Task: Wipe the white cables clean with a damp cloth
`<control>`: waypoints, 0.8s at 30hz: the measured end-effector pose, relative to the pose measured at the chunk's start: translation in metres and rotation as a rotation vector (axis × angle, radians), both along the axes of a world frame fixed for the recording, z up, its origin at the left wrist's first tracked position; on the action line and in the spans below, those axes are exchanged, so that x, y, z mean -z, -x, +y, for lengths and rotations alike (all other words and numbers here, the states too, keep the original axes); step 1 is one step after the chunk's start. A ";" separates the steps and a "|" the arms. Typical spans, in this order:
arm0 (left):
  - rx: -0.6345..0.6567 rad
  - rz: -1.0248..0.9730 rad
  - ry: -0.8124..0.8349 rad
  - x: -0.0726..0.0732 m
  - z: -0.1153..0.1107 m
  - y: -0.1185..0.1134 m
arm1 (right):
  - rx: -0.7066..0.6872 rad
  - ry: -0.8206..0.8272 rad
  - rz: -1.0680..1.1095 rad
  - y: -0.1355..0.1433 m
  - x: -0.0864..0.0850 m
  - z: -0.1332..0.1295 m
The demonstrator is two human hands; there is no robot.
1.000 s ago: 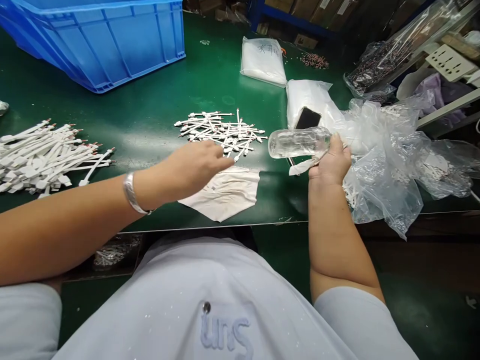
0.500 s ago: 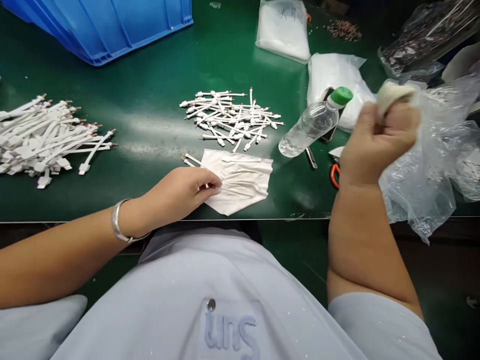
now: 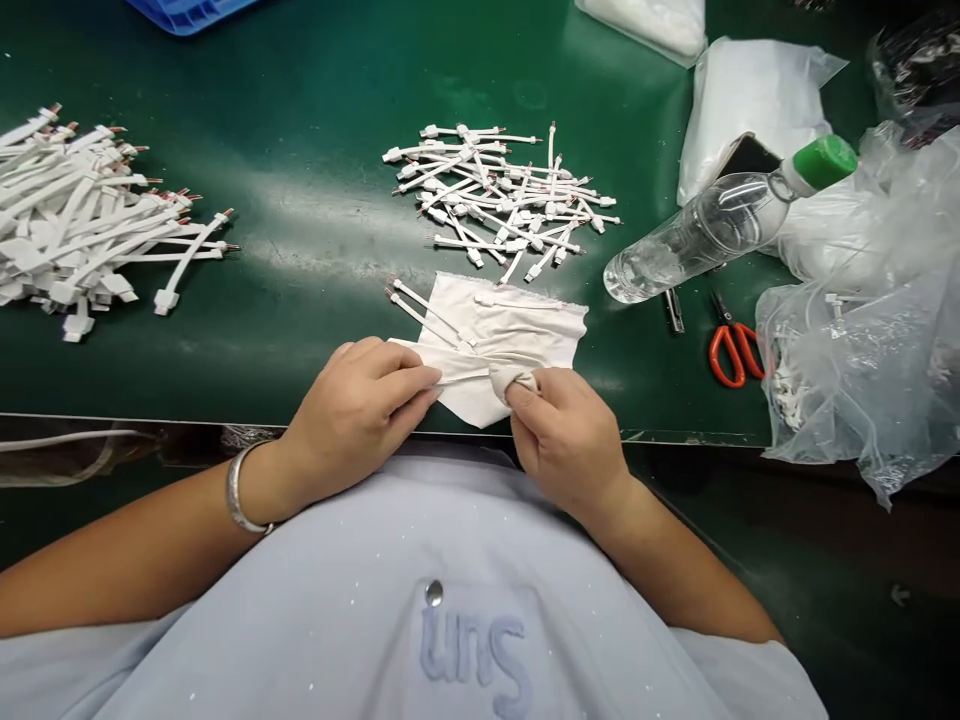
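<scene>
My left hand (image 3: 367, 405) is closed, its thumb and fingers pinching a short white cable (image 3: 466, 378) over a creased white cloth (image 3: 555, 335). A folded piece of pale cloth (image 3: 501, 378) is bunched in my closed right hand (image 3: 566, 430), pressed down at the right end of that cable. Beyond my left fingers, two white cables (image 3: 424, 318) with bare copper-coloured ends lie partly on the flat cloth. Another white cable (image 3: 517, 301) rests along its far edge. My fingers hide part of the pinched cable.
A loose pile of short white cables (image 3: 502, 195) lies past the cloth, and a larger pile (image 3: 90, 220) sits at left. To the right are a tilted clear bottle (image 3: 705, 235), red-handled snips (image 3: 726, 355) and plastic bags (image 3: 862, 370). A blue bin (image 3: 187, 12) stands at the back.
My right hand has come down from the upper right with the folded cloth and now presses it beside my left fingers. The view has shifted, and the snips show fully.
</scene>
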State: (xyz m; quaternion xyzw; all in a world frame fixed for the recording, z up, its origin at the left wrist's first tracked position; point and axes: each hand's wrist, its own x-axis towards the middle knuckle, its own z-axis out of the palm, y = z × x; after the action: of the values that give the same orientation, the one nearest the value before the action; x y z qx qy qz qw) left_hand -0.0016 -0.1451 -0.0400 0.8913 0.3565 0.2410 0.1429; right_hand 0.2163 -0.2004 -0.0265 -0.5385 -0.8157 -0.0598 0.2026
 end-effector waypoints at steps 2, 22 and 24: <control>0.029 0.001 -0.022 0.001 0.000 0.000 | -0.027 0.006 -0.040 0.007 -0.001 0.002; 0.173 0.042 -0.089 0.003 0.006 -0.002 | 0.038 0.034 -0.315 0.004 0.003 -0.007; 0.176 0.036 -0.083 0.003 0.006 -0.003 | 0.123 0.025 -0.338 -0.004 0.002 -0.010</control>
State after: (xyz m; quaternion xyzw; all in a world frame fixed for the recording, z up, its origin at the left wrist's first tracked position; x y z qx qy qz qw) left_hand 0.0010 -0.1387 -0.0431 0.9285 0.2690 0.2259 0.1203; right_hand 0.2200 -0.2101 -0.0280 -0.5721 -0.8044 -0.1517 0.0520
